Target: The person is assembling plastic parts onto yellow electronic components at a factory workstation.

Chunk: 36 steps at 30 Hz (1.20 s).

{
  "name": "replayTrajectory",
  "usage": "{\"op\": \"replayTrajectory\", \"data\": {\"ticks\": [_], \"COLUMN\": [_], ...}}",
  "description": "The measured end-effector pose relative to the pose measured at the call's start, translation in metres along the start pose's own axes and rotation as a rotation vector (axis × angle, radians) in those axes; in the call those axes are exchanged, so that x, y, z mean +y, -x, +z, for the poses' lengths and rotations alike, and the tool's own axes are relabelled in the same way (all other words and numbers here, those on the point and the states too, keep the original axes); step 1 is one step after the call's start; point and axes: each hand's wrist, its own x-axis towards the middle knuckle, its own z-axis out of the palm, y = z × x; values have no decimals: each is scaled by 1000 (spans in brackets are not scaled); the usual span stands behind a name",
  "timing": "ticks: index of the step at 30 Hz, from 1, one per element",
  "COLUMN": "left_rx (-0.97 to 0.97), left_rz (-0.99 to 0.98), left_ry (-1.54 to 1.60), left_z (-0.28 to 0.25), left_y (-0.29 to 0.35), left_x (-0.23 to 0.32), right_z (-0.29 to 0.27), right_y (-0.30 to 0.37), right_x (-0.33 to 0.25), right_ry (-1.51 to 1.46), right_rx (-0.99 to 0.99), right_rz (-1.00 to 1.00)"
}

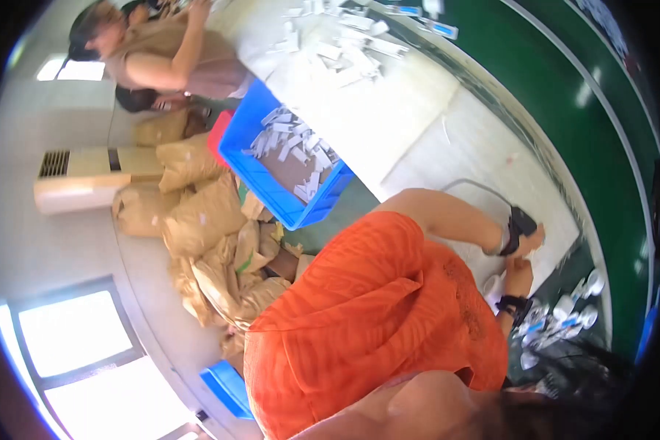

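Apparently near the corner of a pale tabletop (484, 165), at right: left hand (532, 239) and right hand (519, 273) close together, fingers bent toward one shared spot, probably to steady something small between them. Contents of that spot hidden by the fingers; no telling whether grasping, clenched or released. Just beside the right hand, toward the body, a white piece (493, 287), partly covered, too blurred for a clear shape. On the other side, over a darker surface, a heap of white-and-blue pieces (557, 317), perhaps there for a short reach, partly hidden by dark hair (590, 359). Around each wrist, a black strap; near the left one, a dark cable (484, 183) curving loosely over the tabletop, slack perhaps for free movement, far end out of sight behind the arm. Farther out, an orange shirt (359, 308), blocking much of the lower middle. By the tabletop's edge, a blue bin (235, 150) with loose pale pieces inside, seemingly within easy reach. Toward the top, scattered white parts (356, 55), some cut off; at upper left, a co-worker (176, 66), hands barely in view; below, bulging brown sacks (205, 213), likely by the wall for storage.
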Motion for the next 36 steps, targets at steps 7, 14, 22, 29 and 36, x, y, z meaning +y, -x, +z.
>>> {"op": "replayTrajectory", "data": {"ticks": [7,14,22,29,36], "left_rx": [-463,-1214,-1479,-978,-815], "left_rz": [457,159,-590,-917,-1039], "left_ry": [-51,321,1290,1482,1643], "left_z": [-187,-293,-287,-331,-381], "left_y": [-30,-86,-58,-82,-101], "left_x": [48,21,10,26,26], "right_z": [13,3,-14,-45,-58], "right_y": [22,33,63,95,101], "right_x": [61,18,6,-17,-40], "right_ry": [-276,-489,-719,-430,-672], "right_rx": [89,160,312,495,625], "right_rz": [-13,-106,-165,-293,-385]}}
